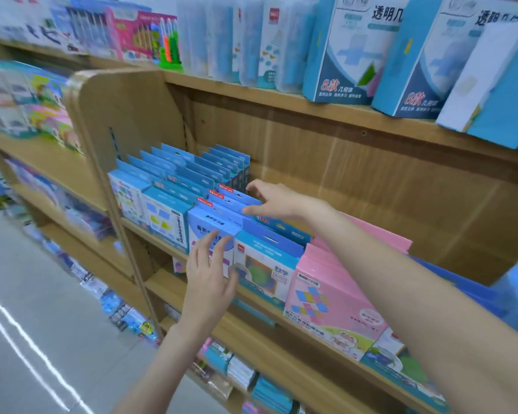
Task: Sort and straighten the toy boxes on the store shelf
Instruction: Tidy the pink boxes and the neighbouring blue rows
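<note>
Several rows of small blue toy boxes with hang tabs stand on the middle wooden shelf. My left hand is open, fingers spread against the front of a white-and-blue box at the shelf's edge. My right hand reaches in from the right, fingers spread on the tops of the blue boxes behind it, holding nothing. A blue box with a coloured picture stands to the right, then a row of pink boxes.
Large blue and white boxes lean on the upper shelf. A wooden side panel bounds the shelf on the left, with more toys beyond it. Lower shelves hold small packs. Grey floor lies at the lower left.
</note>
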A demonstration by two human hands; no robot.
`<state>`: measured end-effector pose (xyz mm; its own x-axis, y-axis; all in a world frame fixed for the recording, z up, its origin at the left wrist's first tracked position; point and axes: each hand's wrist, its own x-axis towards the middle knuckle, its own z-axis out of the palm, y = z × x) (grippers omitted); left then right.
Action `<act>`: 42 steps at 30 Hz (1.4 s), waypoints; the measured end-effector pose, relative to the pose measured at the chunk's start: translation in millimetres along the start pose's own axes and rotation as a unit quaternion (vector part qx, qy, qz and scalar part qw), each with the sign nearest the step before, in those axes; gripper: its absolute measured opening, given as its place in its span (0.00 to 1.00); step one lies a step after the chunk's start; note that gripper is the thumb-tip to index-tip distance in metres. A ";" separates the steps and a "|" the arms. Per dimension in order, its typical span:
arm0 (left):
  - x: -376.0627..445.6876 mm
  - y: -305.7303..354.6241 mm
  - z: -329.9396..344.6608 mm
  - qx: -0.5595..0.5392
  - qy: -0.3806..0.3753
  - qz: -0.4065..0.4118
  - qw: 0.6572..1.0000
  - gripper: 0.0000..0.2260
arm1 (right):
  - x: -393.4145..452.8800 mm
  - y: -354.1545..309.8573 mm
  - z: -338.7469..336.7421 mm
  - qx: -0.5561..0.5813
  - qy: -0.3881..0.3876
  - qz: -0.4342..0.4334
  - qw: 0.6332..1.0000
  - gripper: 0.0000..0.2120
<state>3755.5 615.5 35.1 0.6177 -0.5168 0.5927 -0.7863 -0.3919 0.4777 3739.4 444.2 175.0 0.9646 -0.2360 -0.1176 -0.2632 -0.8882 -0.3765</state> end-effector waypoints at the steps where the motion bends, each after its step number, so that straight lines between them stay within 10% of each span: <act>1: 0.3 -5.5 -0.2 -0.005 -0.004 -0.007 1.000 0.21 | 4.8 -4.0 1.8 0.006 -0.007 -0.004 1.000 0.30; 31: 7.3 -31.3 4.3 -0.010 -0.025 -0.042 0.999 0.31 | 22.1 -5.1 23.8 0.041 -0.011 0.009 0.999 0.28; 42: 1.0 13.3 -11.1 -0.120 0.061 -0.030 0.990 0.20 | -88.8 26.5 -12.4 0.024 0.213 0.030 0.976 0.19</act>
<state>3745.9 618.2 49.2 0.6720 -0.3969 0.6253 -0.7310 -0.2198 0.6460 3646.9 436.8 186.8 0.8638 -0.4380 0.2491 -0.3094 -0.8513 -0.4237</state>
